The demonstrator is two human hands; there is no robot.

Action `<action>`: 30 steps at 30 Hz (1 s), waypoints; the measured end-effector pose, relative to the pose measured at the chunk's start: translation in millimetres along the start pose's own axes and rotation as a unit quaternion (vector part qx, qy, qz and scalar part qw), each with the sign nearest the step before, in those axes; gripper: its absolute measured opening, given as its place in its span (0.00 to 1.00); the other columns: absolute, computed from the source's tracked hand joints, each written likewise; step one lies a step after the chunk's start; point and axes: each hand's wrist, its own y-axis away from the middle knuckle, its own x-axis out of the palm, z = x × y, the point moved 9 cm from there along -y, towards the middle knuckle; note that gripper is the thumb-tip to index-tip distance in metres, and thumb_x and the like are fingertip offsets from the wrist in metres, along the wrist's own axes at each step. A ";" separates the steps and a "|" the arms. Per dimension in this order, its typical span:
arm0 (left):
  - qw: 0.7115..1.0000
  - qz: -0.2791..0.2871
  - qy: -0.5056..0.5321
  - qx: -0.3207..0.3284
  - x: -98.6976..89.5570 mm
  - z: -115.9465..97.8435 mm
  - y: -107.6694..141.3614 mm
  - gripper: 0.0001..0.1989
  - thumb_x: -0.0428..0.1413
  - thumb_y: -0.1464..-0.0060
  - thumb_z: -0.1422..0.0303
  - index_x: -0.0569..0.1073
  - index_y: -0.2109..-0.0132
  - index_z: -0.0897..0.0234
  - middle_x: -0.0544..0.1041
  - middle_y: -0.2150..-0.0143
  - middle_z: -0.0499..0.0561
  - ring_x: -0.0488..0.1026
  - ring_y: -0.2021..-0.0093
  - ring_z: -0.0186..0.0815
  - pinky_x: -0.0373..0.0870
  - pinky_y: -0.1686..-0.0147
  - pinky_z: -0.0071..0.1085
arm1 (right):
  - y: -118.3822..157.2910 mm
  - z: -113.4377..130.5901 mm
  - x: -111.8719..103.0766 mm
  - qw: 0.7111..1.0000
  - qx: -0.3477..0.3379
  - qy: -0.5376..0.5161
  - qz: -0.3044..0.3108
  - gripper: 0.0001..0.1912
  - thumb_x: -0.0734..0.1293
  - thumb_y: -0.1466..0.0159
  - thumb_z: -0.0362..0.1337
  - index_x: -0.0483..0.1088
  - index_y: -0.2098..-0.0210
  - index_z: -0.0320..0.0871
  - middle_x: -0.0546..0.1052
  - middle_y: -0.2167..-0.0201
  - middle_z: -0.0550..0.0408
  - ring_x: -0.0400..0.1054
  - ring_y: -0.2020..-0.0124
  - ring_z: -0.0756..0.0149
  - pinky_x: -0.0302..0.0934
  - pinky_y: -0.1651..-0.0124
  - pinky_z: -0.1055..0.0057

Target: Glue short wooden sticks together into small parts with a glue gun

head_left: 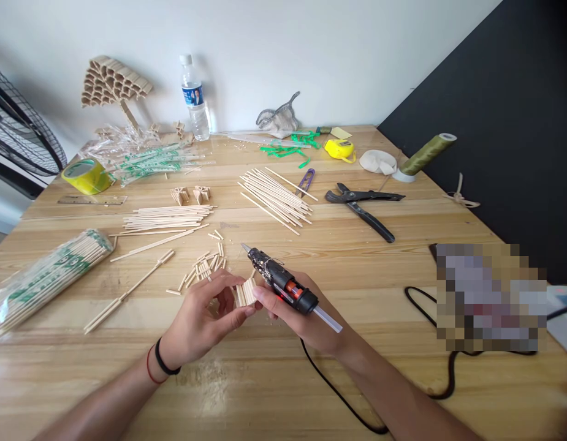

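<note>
My left hand pinches a small block of short wooden sticks between thumb and fingers. A black glue gun rests in my right hand, its nozzle pointing up and left, a clear glue stick poking out of its back end. The right thumb touches the right side of the stick block. Just beyond my left hand lies a loose pile of short cut sticks. Part of the right fingers is hidden behind the glue gun and block.
Long sticks lie beyond the hands, with black cutters to their right. A bagged stick bundle and yellow tape are at left. A bottle stands at the back. The black cord runs across the right side.
</note>
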 end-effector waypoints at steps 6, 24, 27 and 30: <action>1.000 -0.001 0.003 -0.004 -1.1 1.8 0.4 0.12 0.65 0.39 0.65 0.80 0.49 0.63 0.73 0.68 0.46 0.69 0.72 0.29 0.66 0.71 0.25 | 0.6 -5.1 0.6 1.000 0.007 -0.016 0.000 0.16 0.68 0.29 0.47 0.66 0.68 0.46 0.67 0.74 0.61 0.63 0.72 0.67 0.57 0.67 0.67; 0.999 0.016 -0.031 0.003 0.9 -1.9 1.2 0.12 0.60 0.34 0.63 0.79 0.49 0.64 0.71 0.69 0.46 0.68 0.69 0.31 0.66 0.66 0.28 | -0.5 5.3 -1.6 0.999 -0.017 0.032 -0.009 0.18 0.65 0.27 0.44 0.62 0.73 0.46 0.66 0.77 0.62 0.60 0.74 0.68 0.54 0.69 0.68; 0.999 0.021 -0.036 -0.004 1.5 -1.6 1.1 0.12 0.60 0.34 0.62 0.79 0.50 0.64 0.71 0.69 0.45 0.68 0.69 0.32 0.66 0.66 0.28 | -1.0 3.8 -2.1 0.999 -0.017 0.030 -0.014 0.19 0.65 0.28 0.45 0.61 0.73 0.46 0.66 0.77 0.62 0.61 0.74 0.68 0.54 0.69 0.68; 0.999 0.030 -0.036 -0.015 2.6 -1.1 2.2 0.12 0.59 0.33 0.61 0.79 0.50 0.64 0.72 0.69 0.46 0.68 0.69 0.32 0.65 0.66 0.27 | -0.7 1.9 -2.2 0.999 -0.013 0.023 -0.019 0.19 0.66 0.28 0.45 0.61 0.73 0.46 0.65 0.78 0.62 0.60 0.75 0.69 0.54 0.69 0.68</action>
